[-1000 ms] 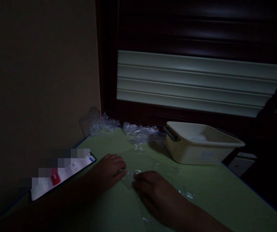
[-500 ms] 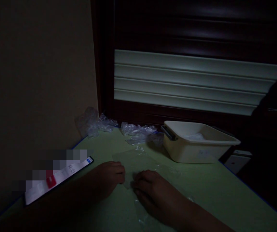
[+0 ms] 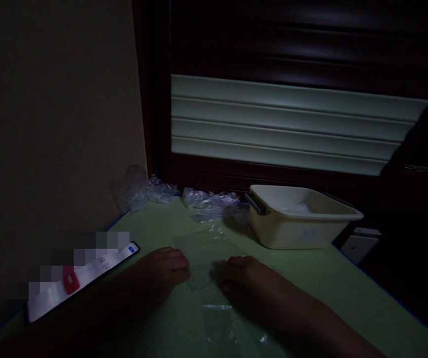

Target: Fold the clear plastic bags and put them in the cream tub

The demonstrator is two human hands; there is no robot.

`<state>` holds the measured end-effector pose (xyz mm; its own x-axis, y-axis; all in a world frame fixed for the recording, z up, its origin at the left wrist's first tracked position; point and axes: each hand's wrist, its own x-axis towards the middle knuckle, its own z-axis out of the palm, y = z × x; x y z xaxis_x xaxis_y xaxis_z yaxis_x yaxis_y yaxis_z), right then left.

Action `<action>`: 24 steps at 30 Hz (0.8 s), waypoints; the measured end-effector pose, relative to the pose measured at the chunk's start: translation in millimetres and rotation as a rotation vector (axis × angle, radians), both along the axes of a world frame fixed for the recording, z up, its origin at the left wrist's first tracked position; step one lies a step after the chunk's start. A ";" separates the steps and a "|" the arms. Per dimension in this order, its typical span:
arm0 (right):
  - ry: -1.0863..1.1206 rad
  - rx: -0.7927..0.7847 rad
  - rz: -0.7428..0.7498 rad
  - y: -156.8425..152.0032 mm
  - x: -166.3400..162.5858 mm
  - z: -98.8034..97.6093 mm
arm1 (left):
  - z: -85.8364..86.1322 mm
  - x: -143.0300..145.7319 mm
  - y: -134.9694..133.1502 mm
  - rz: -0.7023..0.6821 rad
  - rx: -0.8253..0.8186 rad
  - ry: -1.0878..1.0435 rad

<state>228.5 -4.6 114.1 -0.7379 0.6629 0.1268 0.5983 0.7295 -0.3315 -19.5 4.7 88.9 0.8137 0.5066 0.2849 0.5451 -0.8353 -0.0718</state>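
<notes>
At the frame's lower left a lit phone (image 3: 87, 284) lies near my left hand (image 3: 167, 273), whose fingers curl beside the clear plastic sheet (image 3: 204, 248) at lower centre. My right hand (image 3: 249, 283) curls at its other side (too dim to tell whether either pinches it), and a cream tub (image 3: 296, 233) stands right of centre.

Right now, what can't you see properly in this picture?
All in the head view:
Left hand: its back hides whether the fingers pinch anything.
Phone: blocky blurring covers part of it.
Tub: its front wall hides the bottom inside.
Nearest clear plastic: cut off by the lower edge.
</notes>
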 end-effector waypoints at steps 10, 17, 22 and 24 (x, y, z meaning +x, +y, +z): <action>0.207 -0.510 0.201 -5.1 10.3 8.2 | -11.0 8.8 -2.7 -0.195 0.000 -0.197; 0.064 -0.446 0.446 -4.5 7.7 1.3 | 1.6 14.5 -14.0 -0.178 0.022 -0.118; 0.028 -0.417 0.447 -10.8 4.1 6.6 | -6.4 10.6 -13.6 -0.104 -0.011 -0.021; 0.007 -0.390 0.418 -12.4 3.3 8.1 | -9.8 9.8 -12.3 -0.086 -0.009 -0.022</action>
<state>231.8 -17.0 122.2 -0.9476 0.3131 -0.0628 0.2816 0.7266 -0.6267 -9.6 -7.6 79.1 0.8479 0.4376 0.2992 0.4726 -0.8797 -0.0525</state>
